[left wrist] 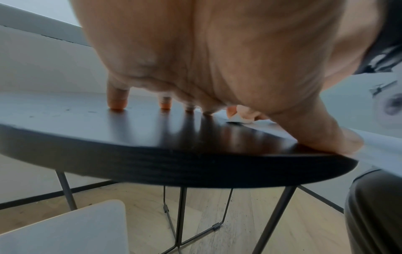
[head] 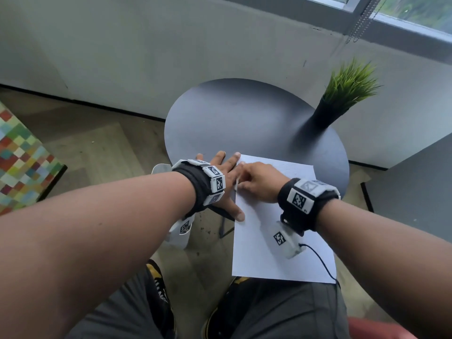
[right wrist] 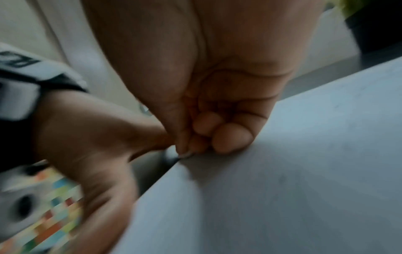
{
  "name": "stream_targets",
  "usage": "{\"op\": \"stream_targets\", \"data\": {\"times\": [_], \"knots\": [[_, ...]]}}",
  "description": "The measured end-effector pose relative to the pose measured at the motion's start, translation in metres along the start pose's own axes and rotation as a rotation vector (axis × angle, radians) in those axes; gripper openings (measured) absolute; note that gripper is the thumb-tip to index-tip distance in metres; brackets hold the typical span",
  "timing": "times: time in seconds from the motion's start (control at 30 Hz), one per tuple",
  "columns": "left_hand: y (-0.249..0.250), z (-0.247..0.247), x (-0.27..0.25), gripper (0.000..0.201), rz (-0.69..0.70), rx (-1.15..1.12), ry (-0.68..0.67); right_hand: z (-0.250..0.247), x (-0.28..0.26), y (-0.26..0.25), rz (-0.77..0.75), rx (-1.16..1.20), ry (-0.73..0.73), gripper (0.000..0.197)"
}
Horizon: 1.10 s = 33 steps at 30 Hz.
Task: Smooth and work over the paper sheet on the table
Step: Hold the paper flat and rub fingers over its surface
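Observation:
A white paper sheet (head: 264, 243) lies on the near right part of the round dark table (head: 244, 118), and its near end hangs out over the table's edge. My left hand (head: 225, 177) lies flat beside the sheet's left edge. Its straight fingertips (left wrist: 117, 103) press on the table and its thumb (left wrist: 339, 141) presses the edge of the paper (left wrist: 380, 147). My right hand (head: 241, 184) is curled, and its thumb and fingertips (right wrist: 185, 153) pinch the left edge of the sheet (right wrist: 282, 189), which lifts a little there.
A green plant in a black vase (head: 342, 99) stands at the table's back right. A white chair (left wrist: 65, 228) is left of the table and a checkered seat (head: 22, 162) further left. My knees are under the overhanging paper. A cable (head: 320, 260) crosses the sheet.

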<state>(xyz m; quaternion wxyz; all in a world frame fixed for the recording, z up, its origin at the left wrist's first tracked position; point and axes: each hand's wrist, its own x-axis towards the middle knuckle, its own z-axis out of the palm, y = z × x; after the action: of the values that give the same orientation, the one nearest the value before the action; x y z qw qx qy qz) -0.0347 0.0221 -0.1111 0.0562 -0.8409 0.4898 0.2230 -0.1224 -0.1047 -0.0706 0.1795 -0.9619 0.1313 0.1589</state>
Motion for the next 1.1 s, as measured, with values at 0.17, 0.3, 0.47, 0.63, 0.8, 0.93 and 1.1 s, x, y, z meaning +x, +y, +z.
{"op": "stream_targets", "data": {"times": [0.17, 0.3, 0.47, 0.63, 0.8, 0.93, 1.1], "knots": [[0.004, -0.004, -0.001, 0.148, -0.021, 0.028, -0.028, -0.005, 0.003, 0.018, 0.135, -0.011, 0.141, 0.007], [0.006, -0.005, -0.001, 0.149, -0.018, 0.034, -0.017, 0.015, -0.026, -0.001, -0.129, -0.03, -0.097, 0.011], [0.009, -0.009, -0.005, 0.149, -0.018, 0.046, -0.021, -0.005, -0.013, 0.035, 0.082, 0.024, 0.086, 0.014], [0.009, -0.01, -0.003, 0.15, -0.024, 0.051, -0.029, 0.02, -0.032, 0.012, -0.131, -0.073, -0.021, 0.008], [0.01, -0.011, -0.002, 0.129, -0.035, -0.049, 0.067, 0.004, -0.019, 0.037, 0.046, 0.062, 0.084, 0.014], [0.01, -0.009, -0.006, 0.084, -0.02, -0.06, 0.105, 0.002, 0.003, 0.047, 0.117, 0.115, 0.187, 0.014], [0.013, 0.002, -0.01, 0.111, 0.013, -0.008, 0.042, -0.007, 0.016, 0.048, 0.146, 0.114, 0.166, 0.014]]}}
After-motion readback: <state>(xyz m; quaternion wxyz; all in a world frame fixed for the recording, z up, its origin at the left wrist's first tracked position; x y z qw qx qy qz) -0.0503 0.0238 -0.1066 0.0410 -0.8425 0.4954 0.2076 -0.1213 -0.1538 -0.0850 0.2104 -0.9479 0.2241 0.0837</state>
